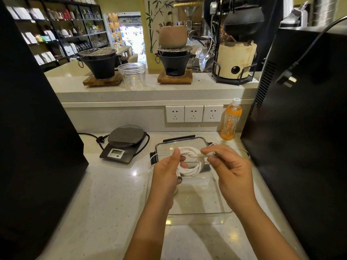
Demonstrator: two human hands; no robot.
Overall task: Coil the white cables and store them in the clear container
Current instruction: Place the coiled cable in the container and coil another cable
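Note:
A white cable (191, 170) is wound into a thick ring and held above the clear container (221, 207), a shallow rectangular glass dish on the counter. My left hand (167, 173) grips the ring's left side between thumb and fingers, with a metal plug showing below the palm. My right hand (231, 166) pinches the cable's free end, a small connector, at the ring's upper right. A thinner white cable (244, 152) loops out past the dish on the right. The container's clear lid (169, 145) with black clips lies just behind it.
A black digital scale (123, 145) with its cord sits to the left. An orange drink bottle (230, 120) stands by the wall sockets (193, 113). Large black machines (300, 128) flank both sides. A raised ledge holds a clear jar (132, 76) and black stoves.

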